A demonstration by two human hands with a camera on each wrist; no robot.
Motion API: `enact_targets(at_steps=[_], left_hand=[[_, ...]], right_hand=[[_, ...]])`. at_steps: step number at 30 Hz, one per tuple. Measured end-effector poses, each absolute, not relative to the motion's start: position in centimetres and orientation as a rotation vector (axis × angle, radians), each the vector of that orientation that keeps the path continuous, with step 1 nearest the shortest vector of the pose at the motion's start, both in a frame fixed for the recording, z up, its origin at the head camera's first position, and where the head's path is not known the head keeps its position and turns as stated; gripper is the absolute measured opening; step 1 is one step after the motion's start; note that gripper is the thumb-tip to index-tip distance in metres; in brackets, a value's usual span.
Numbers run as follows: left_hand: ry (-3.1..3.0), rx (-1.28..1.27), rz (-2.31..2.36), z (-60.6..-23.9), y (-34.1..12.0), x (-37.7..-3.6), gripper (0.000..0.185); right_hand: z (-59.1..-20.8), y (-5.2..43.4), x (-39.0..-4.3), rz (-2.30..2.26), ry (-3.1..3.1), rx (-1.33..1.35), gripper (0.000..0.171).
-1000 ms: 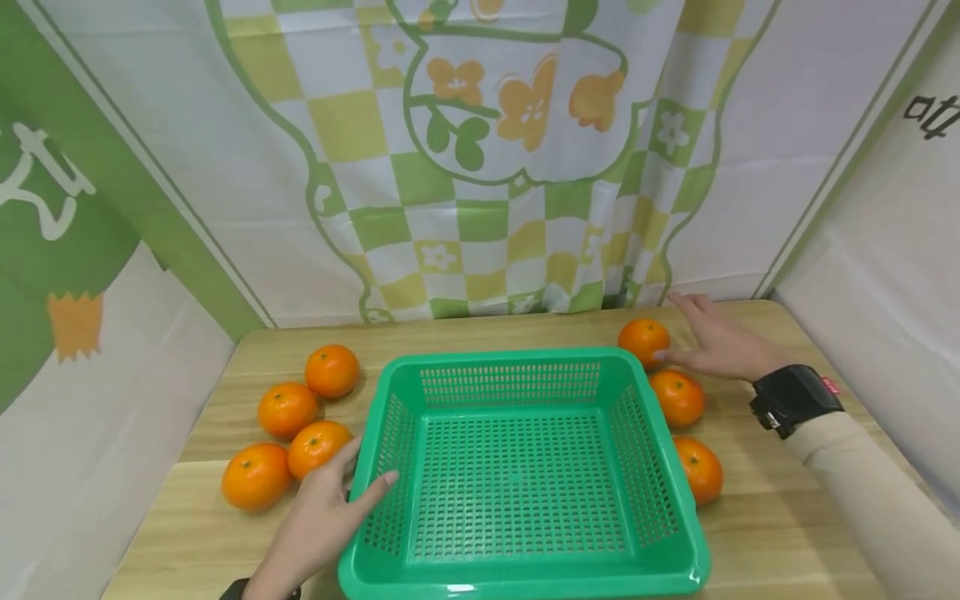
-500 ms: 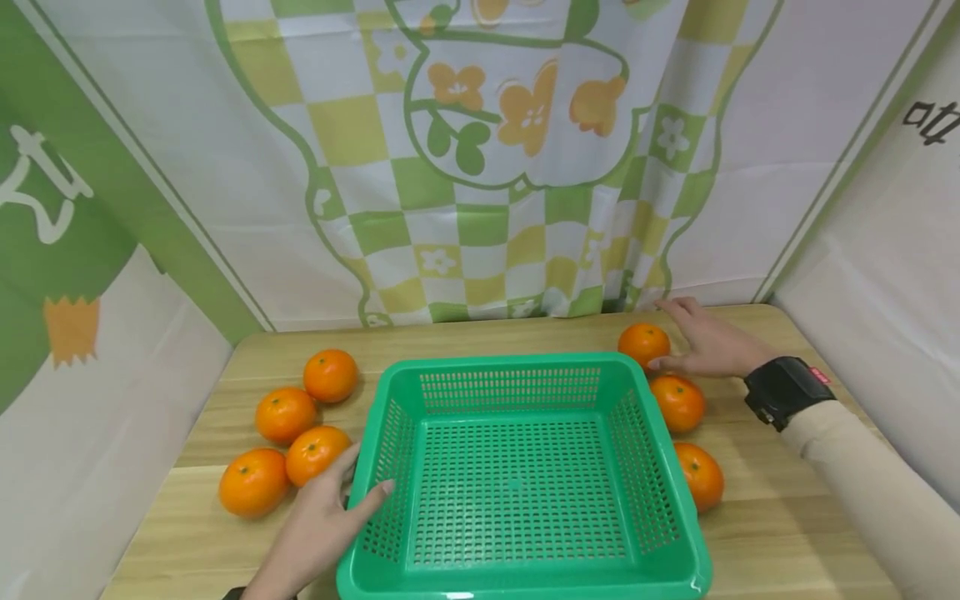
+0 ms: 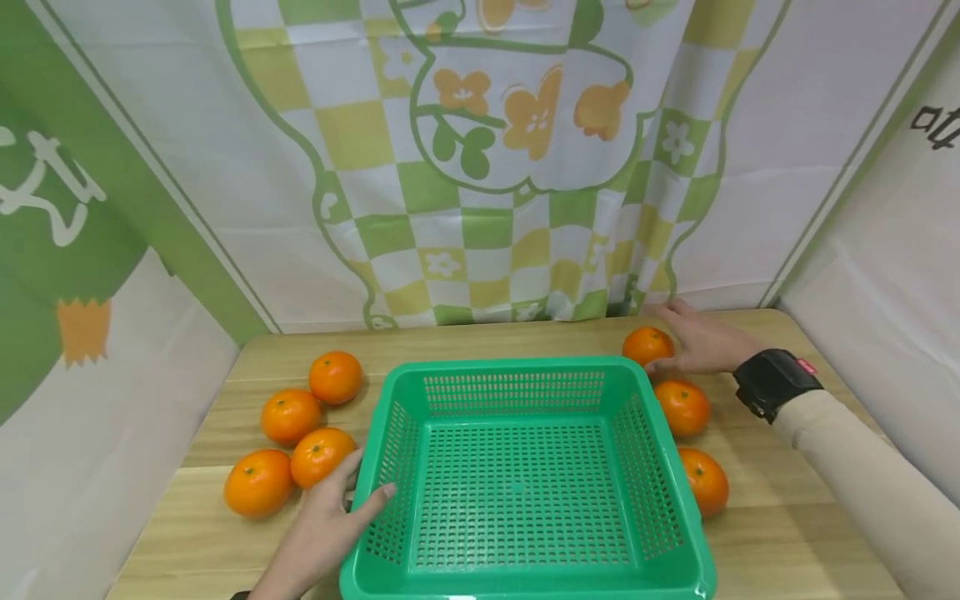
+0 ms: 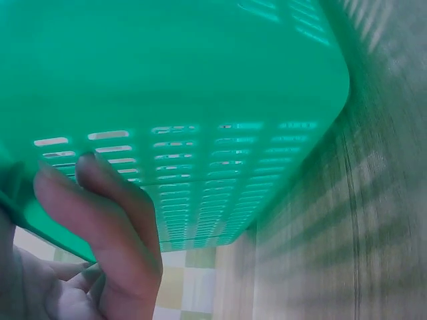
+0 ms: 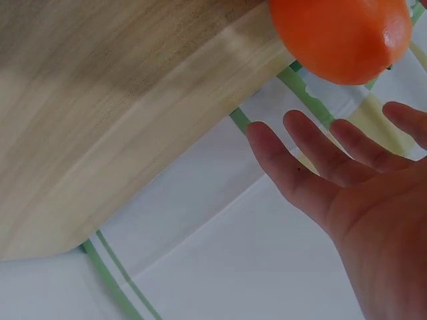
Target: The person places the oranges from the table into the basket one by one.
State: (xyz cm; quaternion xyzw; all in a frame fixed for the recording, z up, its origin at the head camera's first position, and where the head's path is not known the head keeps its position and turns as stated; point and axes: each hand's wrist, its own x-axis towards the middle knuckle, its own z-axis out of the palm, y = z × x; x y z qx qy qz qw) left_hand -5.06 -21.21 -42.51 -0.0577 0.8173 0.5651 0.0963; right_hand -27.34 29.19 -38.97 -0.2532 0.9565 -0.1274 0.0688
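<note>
With the basket (image 3: 525, 483) sitting mid-tabletop (image 3: 787, 533), the left hand (image 3: 322, 525) is gripping its left rim to steady it, while the right hand's (image 3: 701, 346) spread, empty fingers (image 5: 300, 177) are nearing the orange (image 3: 647, 346) behind its right corner.

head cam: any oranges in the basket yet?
No. The green basket shows only bare mesh floor; all seven oranges sit on the table outside it, four left, three right.
</note>
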Motion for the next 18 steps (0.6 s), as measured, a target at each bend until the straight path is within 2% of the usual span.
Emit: enact_targets(at_steps=[9, 18], left_hand=[[2.337, -0.119, 1.681, -42.48, -21.40, -5.32, 0.071], [2.255, -0.180, 1.716, -42.67, -21.44, -5.28, 0.067]], right_hand=[[-38.76, 28.93, -27.60, -0.312, 2.856, -0.801, 0.090], [-39.09, 28.18, -28.26, -0.248, 2.824, -0.832, 0.090]])
